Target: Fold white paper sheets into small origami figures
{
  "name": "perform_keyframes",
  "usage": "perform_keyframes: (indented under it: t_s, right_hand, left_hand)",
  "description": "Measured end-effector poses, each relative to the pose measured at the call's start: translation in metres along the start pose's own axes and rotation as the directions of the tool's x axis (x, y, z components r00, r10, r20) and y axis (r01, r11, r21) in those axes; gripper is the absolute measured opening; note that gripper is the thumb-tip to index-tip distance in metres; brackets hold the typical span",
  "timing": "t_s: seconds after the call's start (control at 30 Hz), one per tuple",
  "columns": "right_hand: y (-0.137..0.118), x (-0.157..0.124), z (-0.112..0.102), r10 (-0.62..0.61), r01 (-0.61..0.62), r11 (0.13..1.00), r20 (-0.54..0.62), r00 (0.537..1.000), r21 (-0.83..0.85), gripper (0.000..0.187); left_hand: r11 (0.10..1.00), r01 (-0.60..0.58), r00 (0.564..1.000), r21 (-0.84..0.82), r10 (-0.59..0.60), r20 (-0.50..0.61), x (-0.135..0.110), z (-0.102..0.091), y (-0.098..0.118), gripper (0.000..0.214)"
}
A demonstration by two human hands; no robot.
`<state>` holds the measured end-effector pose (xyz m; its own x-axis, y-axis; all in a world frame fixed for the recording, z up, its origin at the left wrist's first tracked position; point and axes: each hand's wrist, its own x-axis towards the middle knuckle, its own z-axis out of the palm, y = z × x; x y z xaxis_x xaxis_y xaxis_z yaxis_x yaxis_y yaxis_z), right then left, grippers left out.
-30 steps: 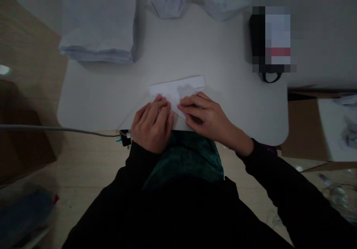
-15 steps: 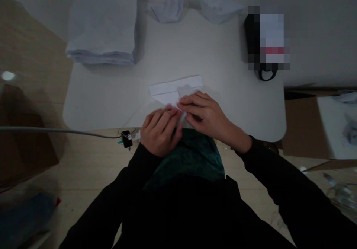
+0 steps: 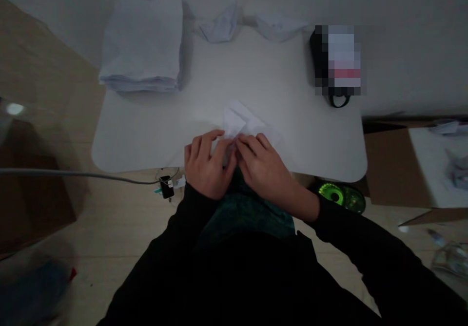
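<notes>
Left grip [image 3: 206,165], right grip [image 3: 263,167] pinch folded paper [image 3: 239,121].

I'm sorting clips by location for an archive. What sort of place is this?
Probably an indoor paper-folding workspace: a stack of paper sheets and folded paper shapes sit on a white table, with a cardboard box on the floor.

table [image 3: 146,141]: stack of paper [image 3: 141,46] on far left; two folded papers [image 3: 221,26] at far edge, centre; blurred bag [image 3: 331,60] on far right; folded sheet [image 3: 243,121] at near edge, between left hand [image 3: 206,163] and right hand [image 3: 263,170], both on it. left of table: cable [image 3: 73,173]. right of table: cardboard box [image 3: 398,167].
</notes>
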<state>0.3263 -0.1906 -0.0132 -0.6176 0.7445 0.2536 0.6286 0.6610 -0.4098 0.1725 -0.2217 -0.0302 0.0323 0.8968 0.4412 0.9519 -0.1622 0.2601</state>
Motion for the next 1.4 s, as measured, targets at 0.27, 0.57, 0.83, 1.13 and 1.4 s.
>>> perform_keyframes:
  t_s: [0.27, 0.57, 0.83, 1.13, 1.4]
  right_hand:
    - [0.086, 0.027, -0.034, -0.270, 0.249, 0.957, 0.137, 0.953, 0.149, 0.053]
    - [0.104, 0.032, -0.027, -0.472, 0.478, 0.875, 0.078, 0.878, -0.074, 0.027]
    - [0.103, 0.036, -0.018, -0.563, 0.552, 0.806, 0.015, 0.827, -0.214, 0.020]
    - [0.086, 0.052, -0.011, -0.637, 0.638, 0.768, 0.027, 0.770, -0.057, 0.021]
    - [0.078, 0.059, -0.009, -0.545, 0.542, 0.836, 0.024, 0.838, 0.081, 0.027]
  left_hand:
    - [0.981, -0.179, 0.977, -0.074, 0.187, 0.107, 0.010, -0.002, -0.012, 0.027]
    - [0.957, -0.266, 0.932, -0.114, 0.286, 0.221, 0.021, -0.001, -0.017, 0.045]
    - [0.925, -0.315, 0.902, -0.211, 0.361, 0.235, 0.021, 0.005, -0.036, 0.049]
    - [0.911, -0.320, 0.934, -0.262, 0.350, 0.076, 0.017, -0.002, -0.049, 0.031]
    - [0.941, -0.201, 0.975, -0.271, 0.218, 0.036, 0.019, -0.005, -0.037, 0.022]
